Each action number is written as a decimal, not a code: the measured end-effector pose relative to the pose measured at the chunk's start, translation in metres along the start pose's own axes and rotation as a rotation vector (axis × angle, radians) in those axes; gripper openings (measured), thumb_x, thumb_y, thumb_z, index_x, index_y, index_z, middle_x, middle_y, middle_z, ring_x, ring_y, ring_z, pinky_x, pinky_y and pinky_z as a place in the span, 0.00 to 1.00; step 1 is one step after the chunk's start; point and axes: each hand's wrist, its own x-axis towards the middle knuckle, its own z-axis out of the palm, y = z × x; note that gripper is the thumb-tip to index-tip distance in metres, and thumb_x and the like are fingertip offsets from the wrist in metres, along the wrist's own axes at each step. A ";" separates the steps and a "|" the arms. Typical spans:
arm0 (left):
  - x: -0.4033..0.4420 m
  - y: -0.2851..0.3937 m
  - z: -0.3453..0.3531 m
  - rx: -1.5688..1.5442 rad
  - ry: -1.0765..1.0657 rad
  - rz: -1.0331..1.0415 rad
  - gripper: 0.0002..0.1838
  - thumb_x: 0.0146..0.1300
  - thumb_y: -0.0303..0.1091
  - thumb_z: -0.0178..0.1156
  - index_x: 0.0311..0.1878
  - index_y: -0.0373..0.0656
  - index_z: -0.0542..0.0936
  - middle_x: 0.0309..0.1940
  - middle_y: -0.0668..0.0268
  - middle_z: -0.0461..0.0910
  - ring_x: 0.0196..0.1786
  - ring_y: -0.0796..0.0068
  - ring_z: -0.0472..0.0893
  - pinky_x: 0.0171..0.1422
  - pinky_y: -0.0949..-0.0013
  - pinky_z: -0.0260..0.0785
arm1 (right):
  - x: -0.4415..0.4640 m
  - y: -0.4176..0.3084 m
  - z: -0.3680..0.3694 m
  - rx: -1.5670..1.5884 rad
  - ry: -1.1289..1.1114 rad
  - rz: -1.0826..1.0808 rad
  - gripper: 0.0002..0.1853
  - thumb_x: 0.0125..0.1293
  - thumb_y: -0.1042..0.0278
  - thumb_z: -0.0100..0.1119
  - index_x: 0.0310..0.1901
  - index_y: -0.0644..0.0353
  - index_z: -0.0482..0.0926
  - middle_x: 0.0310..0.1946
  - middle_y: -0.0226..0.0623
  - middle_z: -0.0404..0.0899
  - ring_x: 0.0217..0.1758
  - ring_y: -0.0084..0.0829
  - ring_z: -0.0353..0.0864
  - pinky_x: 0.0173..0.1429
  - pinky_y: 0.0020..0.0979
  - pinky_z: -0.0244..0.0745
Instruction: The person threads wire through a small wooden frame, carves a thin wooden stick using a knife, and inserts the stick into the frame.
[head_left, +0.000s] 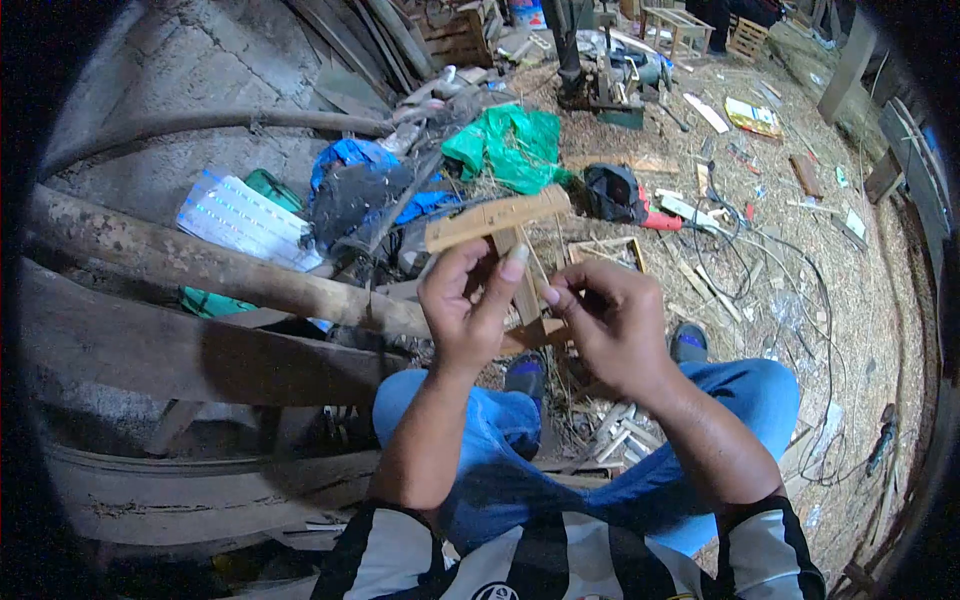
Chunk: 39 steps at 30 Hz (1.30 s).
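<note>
A small wooden frame (524,280) is held up in front of my knees. It has a broad pale slat (498,214) across its top, an upright piece in the middle and a darker slat (534,336) at the bottom. My left hand (465,298) is closed on the upright, its thumb pressed along the front just under the top slat. My right hand (612,318) is closed in a pinch at the frame's right side, by a thin strip. Whether its fingers grip that strip or something smaller cannot be made out.
A thick pole (220,265) and a wooden plank (190,350) run along the left. Green plastic (510,145), a power tool with a red part (660,220) and a looping cable (815,265) lie ahead among shavings and wood scraps. Papers (243,220) lie beyond the pole.
</note>
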 end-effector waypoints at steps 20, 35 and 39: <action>0.006 0.001 -0.005 0.004 0.009 -0.007 0.10 0.71 0.29 0.67 0.48 0.33 0.80 0.41 0.66 0.85 0.42 0.84 0.80 0.47 0.76 0.72 | 0.004 -0.004 -0.006 -0.036 -0.258 0.132 0.06 0.63 0.69 0.68 0.39 0.58 0.88 0.31 0.48 0.86 0.35 0.49 0.88 0.41 0.44 0.82; -0.002 0.008 -0.017 0.093 0.016 0.078 0.09 0.69 0.27 0.68 0.47 0.33 0.81 0.38 0.65 0.86 0.38 0.83 0.81 0.43 0.76 0.73 | -0.007 -0.002 0.012 0.111 -0.264 0.155 0.06 0.61 0.78 0.65 0.40 0.61 0.86 0.32 0.49 0.86 0.38 0.48 0.89 0.42 0.40 0.82; -0.021 0.024 -0.038 0.257 0.058 0.162 0.10 0.66 0.28 0.70 0.45 0.33 0.82 0.34 0.64 0.86 0.34 0.82 0.81 0.39 0.75 0.74 | -0.014 -0.010 0.027 0.117 -0.345 0.107 0.07 0.60 0.80 0.64 0.40 0.60 0.86 0.33 0.49 0.86 0.39 0.49 0.89 0.42 0.41 0.82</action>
